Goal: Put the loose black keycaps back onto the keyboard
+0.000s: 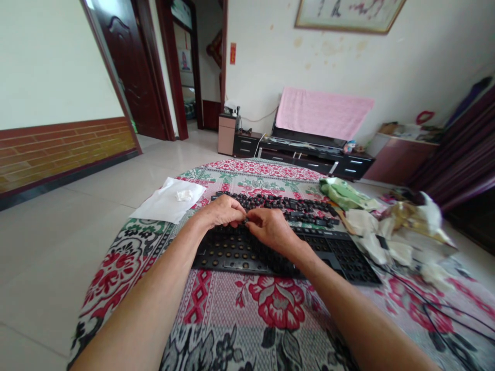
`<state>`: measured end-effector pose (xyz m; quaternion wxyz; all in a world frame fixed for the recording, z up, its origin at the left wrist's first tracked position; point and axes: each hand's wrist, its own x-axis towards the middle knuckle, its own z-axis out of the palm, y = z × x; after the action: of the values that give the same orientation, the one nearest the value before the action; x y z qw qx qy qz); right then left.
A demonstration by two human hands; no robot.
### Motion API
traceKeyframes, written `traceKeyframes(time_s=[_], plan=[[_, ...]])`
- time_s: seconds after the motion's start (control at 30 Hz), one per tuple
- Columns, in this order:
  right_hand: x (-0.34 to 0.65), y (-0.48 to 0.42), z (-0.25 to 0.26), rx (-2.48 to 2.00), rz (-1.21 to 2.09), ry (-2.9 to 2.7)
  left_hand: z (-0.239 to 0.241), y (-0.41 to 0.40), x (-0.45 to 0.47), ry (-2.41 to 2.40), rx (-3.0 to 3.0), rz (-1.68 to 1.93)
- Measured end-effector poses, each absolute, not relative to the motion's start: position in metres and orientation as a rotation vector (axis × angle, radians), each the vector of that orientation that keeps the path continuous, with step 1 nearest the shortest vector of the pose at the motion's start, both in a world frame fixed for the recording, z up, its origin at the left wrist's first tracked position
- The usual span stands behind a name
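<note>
From where I stand, a person sits with both bare forearms stretched over a round table, its tablecloth [276, 304] patterned with red, green and black flowers. The left hand [224, 210] and the right hand [273, 226] meet above the back edge of a black keyboard [228, 260]. On each hand the thumb and forefinger are drawn together, and the fingertips close from both sides on a small dark piece [245, 220]; it is too small for me to tell exactly what it is. The other fingers of both hands curl inward.

The keyboard lies flat beneath the hands, its long side towards the person. Its left part is stripped of keycaps, showing rows of round, brownish spots; the right forearm crosses over its middle. Just behind it, loose black keycaps [266, 201] are strewn in a broad band across the cloth, the nearest ones partly hidden by the hands.

To the left lies a white sheet [157, 206] with a crumpled white scrap [184, 195] on it. To the right, a green packet [346, 193] rests beyond a heap of crumpled wrappers [410, 226], and a black cable [423, 299] loops over the cloth. Against the far wall, a pink towel [325, 113] drapes a television above a low black cabinet [305, 157].
</note>
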<state>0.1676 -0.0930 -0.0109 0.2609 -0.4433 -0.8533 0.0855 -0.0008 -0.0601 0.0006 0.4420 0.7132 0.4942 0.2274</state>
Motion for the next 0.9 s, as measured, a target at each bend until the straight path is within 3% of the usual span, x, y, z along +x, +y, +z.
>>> traceKeyframes(time_s=[0.3,0.9], plan=[[0.171,-0.092,-0.013,-1.226,0.228,-2.440,0.003,-0.059,-0.012,1.299,1.855,0.654],[0.161,-0.099,-0.009,-1.329,0.021,-2.540,-0.004,-0.061,-0.001,1.314,2.163,0.334]])
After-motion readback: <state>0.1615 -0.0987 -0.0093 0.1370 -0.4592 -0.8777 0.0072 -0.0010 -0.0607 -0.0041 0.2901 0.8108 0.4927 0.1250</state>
